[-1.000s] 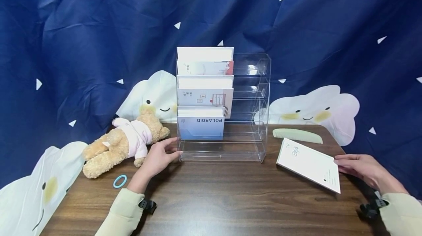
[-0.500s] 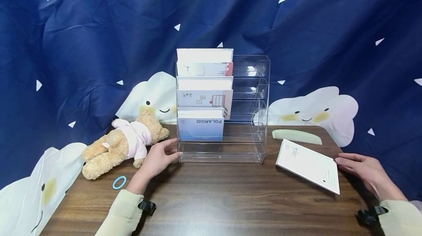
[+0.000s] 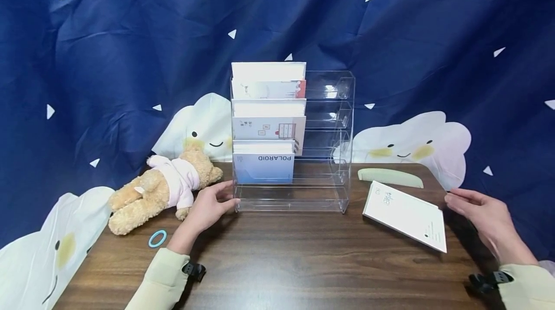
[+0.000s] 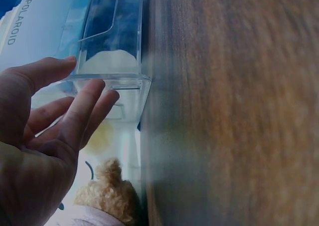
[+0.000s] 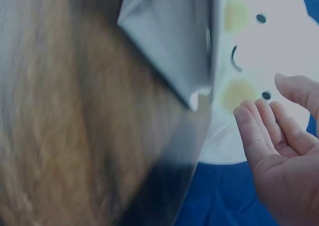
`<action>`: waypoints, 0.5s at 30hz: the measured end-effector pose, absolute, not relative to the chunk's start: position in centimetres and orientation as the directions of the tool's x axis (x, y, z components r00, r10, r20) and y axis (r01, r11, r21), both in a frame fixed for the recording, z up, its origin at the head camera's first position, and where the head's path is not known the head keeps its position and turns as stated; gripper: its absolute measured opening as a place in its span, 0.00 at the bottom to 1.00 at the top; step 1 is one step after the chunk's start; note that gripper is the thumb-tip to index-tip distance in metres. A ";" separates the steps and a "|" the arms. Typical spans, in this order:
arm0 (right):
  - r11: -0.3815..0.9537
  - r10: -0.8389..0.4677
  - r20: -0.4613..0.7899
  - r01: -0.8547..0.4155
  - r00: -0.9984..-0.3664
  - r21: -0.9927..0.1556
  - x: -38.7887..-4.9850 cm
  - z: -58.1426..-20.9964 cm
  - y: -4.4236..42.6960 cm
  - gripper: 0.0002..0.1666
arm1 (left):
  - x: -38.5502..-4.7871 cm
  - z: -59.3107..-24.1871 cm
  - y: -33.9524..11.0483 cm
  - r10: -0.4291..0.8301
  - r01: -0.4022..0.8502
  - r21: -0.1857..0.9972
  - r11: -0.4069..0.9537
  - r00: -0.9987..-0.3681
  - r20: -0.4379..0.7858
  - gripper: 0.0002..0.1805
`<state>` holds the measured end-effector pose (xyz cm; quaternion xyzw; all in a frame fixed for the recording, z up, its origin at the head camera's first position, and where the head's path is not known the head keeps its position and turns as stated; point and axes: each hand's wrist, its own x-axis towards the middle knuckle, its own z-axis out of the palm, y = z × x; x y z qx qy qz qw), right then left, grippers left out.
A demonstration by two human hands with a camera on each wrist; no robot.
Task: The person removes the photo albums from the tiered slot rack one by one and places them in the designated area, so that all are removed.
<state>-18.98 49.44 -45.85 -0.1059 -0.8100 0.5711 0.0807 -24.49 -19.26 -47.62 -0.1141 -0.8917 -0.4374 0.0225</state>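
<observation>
A clear acrylic rack (image 3: 290, 205) stands at the table's middle, with a blue POLAROID booklet (image 3: 263, 171) and white-edged books (image 3: 269, 70) in its left side. My left hand (image 3: 208, 211) touches the rack's lower left corner; in the left wrist view its fingers (image 4: 88, 99) lie loosely extended at the clear edge (image 4: 117, 77). To the right, a white book (image 3: 405, 216) lies slanted on the table. Just beyond its right end my right hand (image 3: 492, 218) is held with extended fingers and nothing in them, apart from the book in the right wrist view (image 5: 281, 151).
A teddy bear (image 3: 151, 189) in a pale pink top lies left of the rack, with a light blue ring (image 3: 157, 238) in front of it. Behind the white book lies a pale green comb (image 3: 391, 177). A dark blue curtain (image 3: 277, 11) hangs behind the table.
My right hand has let go of the white book's right end and moved slightly up and away to the right. The book lies in nearly the same spot. My left hand has stayed at the rack.
</observation>
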 end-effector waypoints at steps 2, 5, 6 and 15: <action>0.289 0.240 0.033 0.039 -0.970 -0.956 -19.1 -45.3 48.8 0.20 | -24.5 -47.6 -19.3 0.179 0.223 0.775 0.592 -0.973 0.143 0.32; 0.265 0.200 0.060 -0.005 -0.978 -0.964 -19.1 -44.5 47.5 0.23 | -24.5 -47.6 -19.3 0.175 0.224 0.775 0.591 -0.973 0.148 0.32; 0.267 0.188 0.071 -0.019 -0.980 -0.964 -19.1 -44.2 47.1 0.23 | -24.5 -47.7 -19.3 0.175 0.225 0.775 0.591 -0.973 0.149 0.32; 0.061 0.065 0.089 -0.086 -0.994 -0.994 -18.9 -41.9 42.8 0.22 | -24.4 -47.7 -19.2 0.176 0.218 0.774 0.594 -0.975 0.138 0.32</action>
